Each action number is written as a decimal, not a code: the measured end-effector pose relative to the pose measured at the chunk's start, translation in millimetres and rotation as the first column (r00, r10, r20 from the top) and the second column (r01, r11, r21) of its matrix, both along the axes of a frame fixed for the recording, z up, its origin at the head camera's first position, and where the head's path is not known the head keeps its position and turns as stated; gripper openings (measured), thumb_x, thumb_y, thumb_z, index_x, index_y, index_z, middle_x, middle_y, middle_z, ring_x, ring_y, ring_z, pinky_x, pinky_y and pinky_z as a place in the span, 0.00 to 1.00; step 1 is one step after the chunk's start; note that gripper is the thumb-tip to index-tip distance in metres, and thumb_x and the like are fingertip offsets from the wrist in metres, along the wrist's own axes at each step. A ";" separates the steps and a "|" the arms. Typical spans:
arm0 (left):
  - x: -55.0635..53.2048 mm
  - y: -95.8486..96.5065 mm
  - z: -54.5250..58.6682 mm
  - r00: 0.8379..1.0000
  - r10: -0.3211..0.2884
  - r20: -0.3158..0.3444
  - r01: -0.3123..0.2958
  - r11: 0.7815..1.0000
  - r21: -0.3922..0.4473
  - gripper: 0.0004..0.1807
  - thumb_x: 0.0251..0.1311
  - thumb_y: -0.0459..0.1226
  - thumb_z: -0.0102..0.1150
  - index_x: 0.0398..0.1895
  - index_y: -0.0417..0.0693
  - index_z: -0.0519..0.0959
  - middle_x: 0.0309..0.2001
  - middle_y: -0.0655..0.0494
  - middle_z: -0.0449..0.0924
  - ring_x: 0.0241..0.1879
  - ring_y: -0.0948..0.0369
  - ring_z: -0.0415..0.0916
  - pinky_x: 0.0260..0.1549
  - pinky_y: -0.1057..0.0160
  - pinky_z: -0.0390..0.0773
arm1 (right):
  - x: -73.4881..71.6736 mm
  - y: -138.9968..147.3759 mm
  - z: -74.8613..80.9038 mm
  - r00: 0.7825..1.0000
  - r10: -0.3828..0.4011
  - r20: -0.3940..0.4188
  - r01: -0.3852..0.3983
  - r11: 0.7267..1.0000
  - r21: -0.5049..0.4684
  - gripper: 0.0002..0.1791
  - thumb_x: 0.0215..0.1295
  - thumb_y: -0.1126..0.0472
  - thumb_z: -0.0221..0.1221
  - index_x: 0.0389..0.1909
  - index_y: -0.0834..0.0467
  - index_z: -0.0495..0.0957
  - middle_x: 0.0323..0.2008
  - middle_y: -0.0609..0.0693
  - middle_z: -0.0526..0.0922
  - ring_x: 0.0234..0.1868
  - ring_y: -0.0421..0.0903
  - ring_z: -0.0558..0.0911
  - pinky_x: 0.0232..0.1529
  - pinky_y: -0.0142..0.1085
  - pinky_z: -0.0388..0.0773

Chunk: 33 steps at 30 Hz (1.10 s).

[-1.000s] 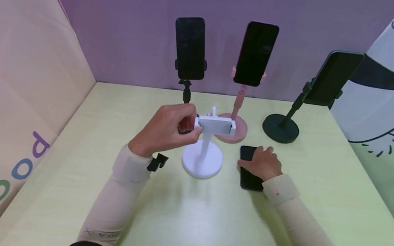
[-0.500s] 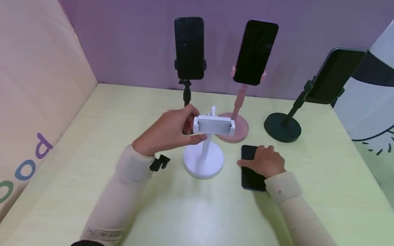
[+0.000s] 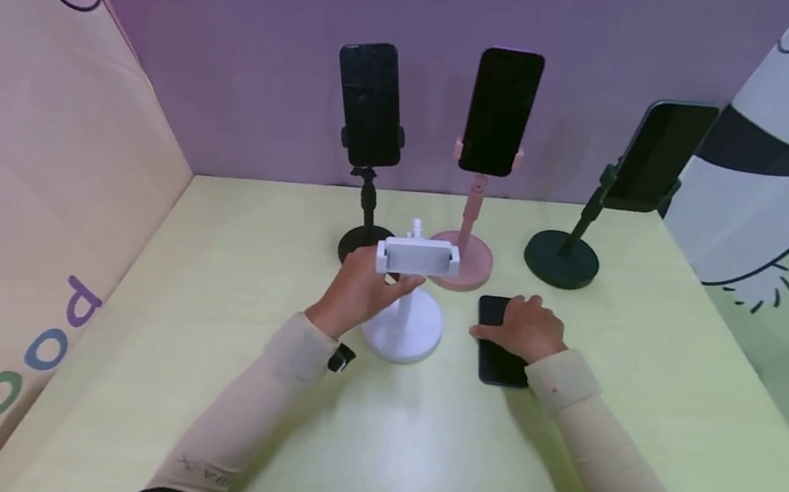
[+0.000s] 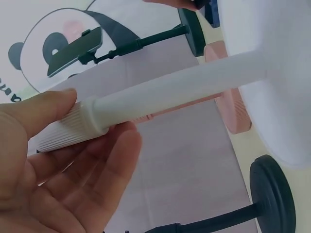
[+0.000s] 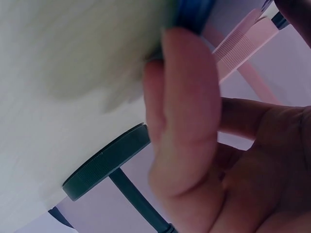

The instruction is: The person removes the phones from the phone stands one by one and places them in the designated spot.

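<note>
A white phone stand [image 3: 403,335] with a round base stands upright at mid-table, its clamp [image 3: 418,258] holding nothing. Just below that clamp, my left hand [image 3: 358,291] reaches in from the left. The left wrist view shows its thumb and fingers around the ribbed collar [image 4: 73,125] on the stand's pole [image 4: 180,90]. To the right, a black smartphone [image 3: 501,368] lies flat on the table. My right hand [image 3: 531,329] grips it across its upper part, thumb at the left edge. In the right wrist view, curled fingers [image 5: 192,111] meet a dark blue edge.
Behind are a black stand [image 3: 363,237], a pink stand [image 3: 466,260] and a dark green stand [image 3: 562,259], each bearing an upright dark phone. A purple backdrop [image 3: 267,77] rises at the table's [image 3: 409,467] back edge, with printed panels on both sides.
My left hand has left the side of the white clamp and moved down and slightly right, to the collar below it. The right hand stays on the smartphone.
</note>
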<state>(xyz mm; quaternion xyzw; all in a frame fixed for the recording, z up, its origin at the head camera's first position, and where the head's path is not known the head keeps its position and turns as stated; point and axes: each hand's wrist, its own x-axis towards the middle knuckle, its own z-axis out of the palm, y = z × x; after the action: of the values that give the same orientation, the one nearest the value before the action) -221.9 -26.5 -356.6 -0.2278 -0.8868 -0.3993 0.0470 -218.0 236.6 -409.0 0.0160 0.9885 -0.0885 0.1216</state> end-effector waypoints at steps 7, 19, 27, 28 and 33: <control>-2.2 1.6 -6.6 0.999 -0.001 -0.042 -0.001 0.999 -0.032 0.21 0.61 0.41 0.64 0.56 0.45 0.76 0.45 0.51 0.82 0.39 0.57 0.82 0.37 0.63 0.81 | -1.3 -0.4 -0.7 1.000 0.006 -0.016 -0.006 1.000 0.008 0.50 0.51 0.30 0.62 0.50 0.76 0.68 0.39 0.67 0.71 0.31 0.57 0.75 0.32 0.50 0.78; 2.3 -5.5 -7.1 0.995 -0.033 -0.090 0.031 0.999 -0.029 0.19 0.62 0.38 0.62 0.55 0.42 0.76 0.43 0.49 0.82 0.37 0.58 0.80 0.36 0.64 0.80 | 0.3 0.0 -3.7 1.000 0.007 -0.025 -0.007 1.000 0.018 0.52 0.51 0.29 0.61 0.53 0.76 0.66 0.40 0.68 0.71 0.31 0.57 0.75 0.32 0.50 0.78; 9.2 -28.0 -6.8 0.997 0.015 -0.071 -0.017 1.000 -0.025 0.21 0.64 0.38 0.61 0.58 0.44 0.73 0.43 0.51 0.81 0.38 0.57 0.78 0.37 0.60 0.79 | -0.1 -1.5 -3.3 1.000 0.008 -0.024 -0.007 1.000 0.024 0.53 0.51 0.28 0.60 0.53 0.76 0.66 0.40 0.68 0.70 0.30 0.56 0.75 0.30 0.49 0.78; 9.9 -31.2 -6.8 0.998 0.027 -0.063 -0.029 0.999 -0.031 0.21 0.64 0.39 0.60 0.58 0.44 0.73 0.43 0.51 0.81 0.38 0.57 0.78 0.37 0.59 0.78 | -0.1 -1.4 -3.3 1.000 0.009 -0.021 -0.009 1.000 0.024 0.53 0.51 0.28 0.60 0.53 0.76 0.66 0.41 0.68 0.70 0.30 0.56 0.75 0.30 0.49 0.78; 11.0 -46.1 -6.2 0.998 0.067 0.003 -0.067 0.997 -0.030 0.20 0.65 0.40 0.59 0.58 0.46 0.73 0.42 0.52 0.79 0.40 0.55 0.77 0.40 0.56 0.78 | 0.9 -1.0 -2.5 1.000 0.006 -0.008 -0.005 1.000 0.031 0.54 0.52 0.28 0.60 0.55 0.77 0.64 0.41 0.69 0.70 0.31 0.57 0.75 0.31 0.50 0.78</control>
<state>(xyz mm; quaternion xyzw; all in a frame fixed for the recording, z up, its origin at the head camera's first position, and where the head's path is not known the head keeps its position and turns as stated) -211.0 -72.7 -362.8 -0.1980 -0.8998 -0.3848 0.0552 -217.1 235.6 -411.5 0.0148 0.9903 -0.0731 0.1174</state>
